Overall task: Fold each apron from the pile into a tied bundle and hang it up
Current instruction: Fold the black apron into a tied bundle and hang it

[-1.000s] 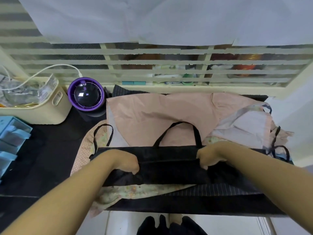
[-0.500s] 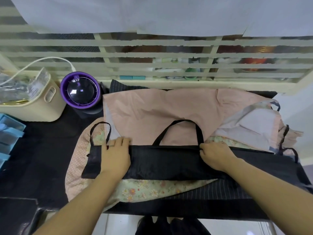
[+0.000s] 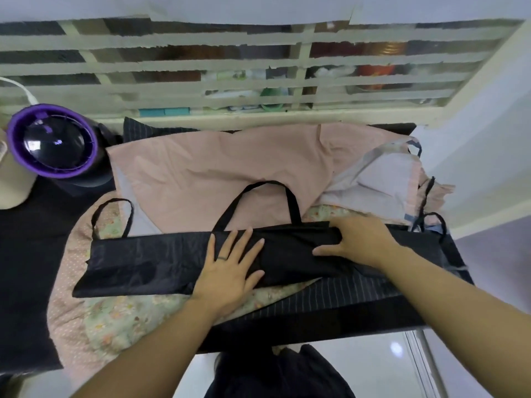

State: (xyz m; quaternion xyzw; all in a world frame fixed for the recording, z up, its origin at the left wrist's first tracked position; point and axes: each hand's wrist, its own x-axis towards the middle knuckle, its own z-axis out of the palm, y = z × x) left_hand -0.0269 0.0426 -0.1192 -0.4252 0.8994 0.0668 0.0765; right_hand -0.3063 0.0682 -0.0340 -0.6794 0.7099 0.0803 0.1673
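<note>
A black apron [image 3: 138, 259] lies folded into a long flat strip across the pile. Its neck loop [image 3: 258, 196] rises over a pink apron [image 3: 218, 170], and a thin tie loop [image 3: 112, 216] sticks up at its left end. My left hand [image 3: 230, 265] presses flat on the strip's middle, fingers spread. My right hand [image 3: 359, 239] lies on the strip just to the right, fingers curled over the top edge of the folded-over right part. Under the strip lie a floral apron [image 3: 120, 314] and a pinstriped dark apron [image 3: 339, 294].
A purple-rimmed round appliance [image 3: 53, 142] stands at the back left beside a cream container [image 3: 11, 179]. A slatted cream window grille [image 3: 230, 70] runs along the back. A pale lilac apron [image 3: 382, 185] lies at the right. The black table [image 3: 26, 254] ends near my body.
My left hand slid right from the strip's left part to its middle. The right end of the black strip is now folded over toward the middle under my right hand.
</note>
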